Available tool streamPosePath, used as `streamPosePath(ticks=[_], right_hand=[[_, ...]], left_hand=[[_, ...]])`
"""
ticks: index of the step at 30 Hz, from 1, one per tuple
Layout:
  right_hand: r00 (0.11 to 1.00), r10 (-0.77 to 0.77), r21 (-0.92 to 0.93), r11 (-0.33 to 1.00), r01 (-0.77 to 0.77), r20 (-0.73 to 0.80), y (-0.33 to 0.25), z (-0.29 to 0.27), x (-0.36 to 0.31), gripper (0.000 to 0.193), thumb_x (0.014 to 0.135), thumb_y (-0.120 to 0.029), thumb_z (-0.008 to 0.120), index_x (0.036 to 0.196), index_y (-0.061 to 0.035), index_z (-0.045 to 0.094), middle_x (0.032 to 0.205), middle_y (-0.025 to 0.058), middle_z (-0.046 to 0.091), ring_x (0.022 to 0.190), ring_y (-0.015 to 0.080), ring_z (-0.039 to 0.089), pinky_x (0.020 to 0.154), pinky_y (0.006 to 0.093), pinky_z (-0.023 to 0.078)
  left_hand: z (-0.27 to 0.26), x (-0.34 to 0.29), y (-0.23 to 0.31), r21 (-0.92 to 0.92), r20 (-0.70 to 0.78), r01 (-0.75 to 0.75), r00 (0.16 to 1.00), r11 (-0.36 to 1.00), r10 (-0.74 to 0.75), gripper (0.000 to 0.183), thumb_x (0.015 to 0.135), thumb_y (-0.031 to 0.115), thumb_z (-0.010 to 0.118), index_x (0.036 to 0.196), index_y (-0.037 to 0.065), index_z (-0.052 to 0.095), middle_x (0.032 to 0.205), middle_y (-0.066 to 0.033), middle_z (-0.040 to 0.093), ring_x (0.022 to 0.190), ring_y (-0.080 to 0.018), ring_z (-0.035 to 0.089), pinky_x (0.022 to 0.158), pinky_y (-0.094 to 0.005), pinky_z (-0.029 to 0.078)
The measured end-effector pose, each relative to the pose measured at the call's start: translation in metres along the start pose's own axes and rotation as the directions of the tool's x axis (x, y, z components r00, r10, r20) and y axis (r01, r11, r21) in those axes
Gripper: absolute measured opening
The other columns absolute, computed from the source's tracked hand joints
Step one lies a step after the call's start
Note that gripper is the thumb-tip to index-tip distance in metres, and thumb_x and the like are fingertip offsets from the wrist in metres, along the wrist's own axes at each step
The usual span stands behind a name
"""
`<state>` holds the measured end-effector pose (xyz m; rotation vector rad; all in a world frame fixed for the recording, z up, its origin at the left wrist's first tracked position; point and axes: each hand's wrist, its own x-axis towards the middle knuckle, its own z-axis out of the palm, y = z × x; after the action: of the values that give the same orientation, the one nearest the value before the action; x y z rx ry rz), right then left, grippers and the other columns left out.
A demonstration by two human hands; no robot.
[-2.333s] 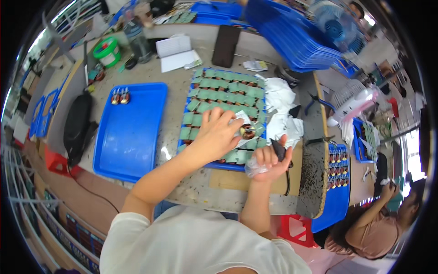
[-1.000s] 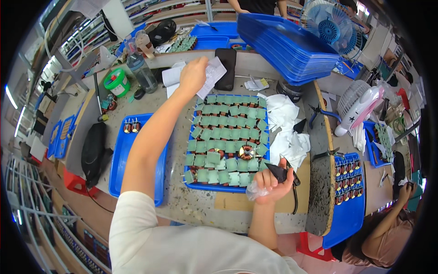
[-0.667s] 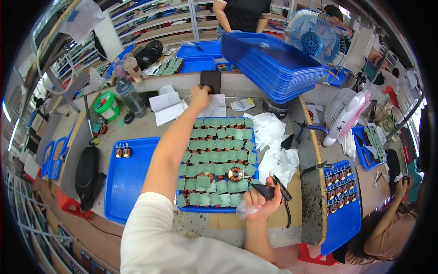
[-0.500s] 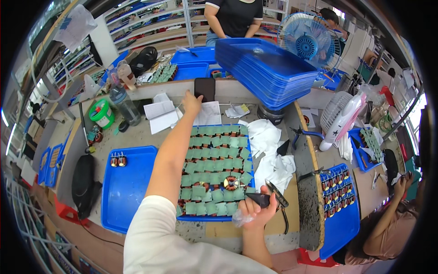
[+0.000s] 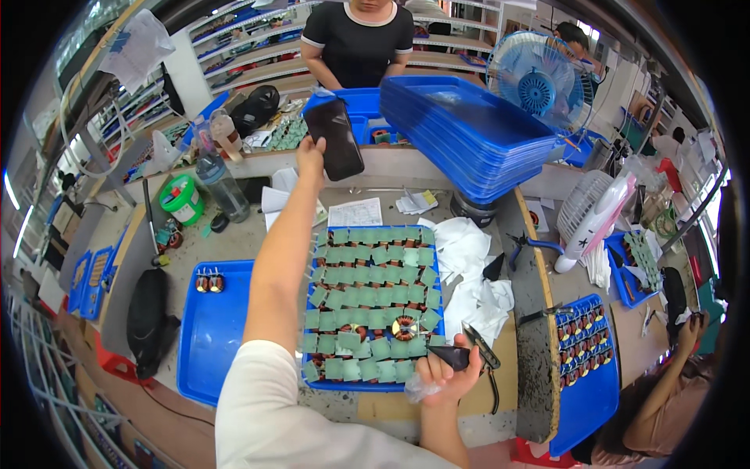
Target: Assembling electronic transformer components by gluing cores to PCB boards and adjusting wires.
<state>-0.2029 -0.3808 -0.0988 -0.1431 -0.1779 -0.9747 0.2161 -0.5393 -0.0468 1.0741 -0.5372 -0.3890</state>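
Note:
Raised over the back ledge, my left hand [image 5: 311, 160] is closed on the lower left edge of a black smartphone [image 5: 336, 144], which is tilted. My right hand [image 5: 447, 379] is closed around a black cone-shaped piece [image 5: 451, 357]; a clear plastic scrap [image 5: 420, 388] clings beside its fingers. Dark-handled pliers [image 5: 483, 350] lie against that hand; I cannot tell if it touches them. Between my arms is a blue tray [image 5: 439, 313] filled with rows of small green circuit boards [image 5: 367, 297] on copper coils. One ring-shaped copper coil [image 5: 404, 328] lies on top of the boards.
At left, a blue tray [image 5: 211, 336] holds two coils. Behind are papers [image 5: 354, 213], a bottle [image 5: 223, 187] and a green tub [image 5: 182, 199]. White cloths [image 5: 469, 262] lie right of the boards, beside a partition [image 5: 535, 313]. Stacked blue trays [image 5: 469, 133] lean at the back; a person [image 5: 357, 47] stands beyond.
My left hand has lifted the smartphone off the back ledge and tilted it. My right hand has stayed about where it was. The view has shifted slightly, and the person beyond appears further left.

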Motion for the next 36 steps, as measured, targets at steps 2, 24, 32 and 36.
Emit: streamPosePath(ticks=[2,24,32,36], right_hand=[[1.0,-0.006,-0.005,1.0,0.006,-0.005,-0.001,-0.001,-0.002,0.043,0.087,-0.035,0.026,0.108,-0.0052,0.048,0.049,0.0056,0.043,0.039,0.0117,0.033,0.041,0.0263,0.028],[0.989,0.039,0.058,0.998,-0.031,-0.143,0.0,0.004,-0.002,0.041,0.084,-0.037,0.029,0.1,-0.0084,0.055,0.044,0.0043,0.037,0.037,0.0129,0.03,0.04,0.0273,0.026],[0.994,0.076,0.054,0.996,-0.072,-0.074,0.001,-0.001,-0.008,0.039,0.084,-0.035,0.032,0.099,-0.0065,0.055,0.046,0.0055,0.036,0.039,0.0138,0.031,0.042,0.0272,0.027],[0.998,0.056,0.04,0.998,-0.056,-0.008,0.001,0.0,-0.007,0.036,0.085,-0.032,0.034,0.109,-0.0089,0.049,0.049,0.0051,0.039,0.041,0.0139,0.033,0.043,0.027,0.028]], left_hand=[[-0.004,-0.01,0.022,-0.077,0.16,0.143,0.979,0.987,-0.129,0.017,0.08,0.007,0.052,0.097,0.006,0.049,0.082,-0.0029,0.053,0.075,-0.0153,0.051,0.068,-0.0275,0.042],[-0.014,-0.022,-0.078,0.086,-0.043,0.16,0.987,0.983,-0.157,0.029,0.081,0.006,0.05,0.108,-0.002,0.044,0.099,-0.0113,0.055,0.087,-0.0196,0.052,0.077,-0.0294,0.04],[-0.031,-0.024,-0.062,0.692,-0.204,-0.028,0.951,0.722,0.233,0.052,0.067,0.02,0.064,0.11,0.002,0.042,0.09,-0.0128,0.052,0.08,-0.0232,0.051,0.074,-0.0318,0.042],[-0.011,-0.059,-0.006,0.602,-0.005,-0.382,0.876,0.701,0.482,0.041,0.072,0.009,0.054,0.111,0.002,0.041,0.099,-0.0116,0.049,0.089,-0.0211,0.047,0.08,-0.0315,0.037]])
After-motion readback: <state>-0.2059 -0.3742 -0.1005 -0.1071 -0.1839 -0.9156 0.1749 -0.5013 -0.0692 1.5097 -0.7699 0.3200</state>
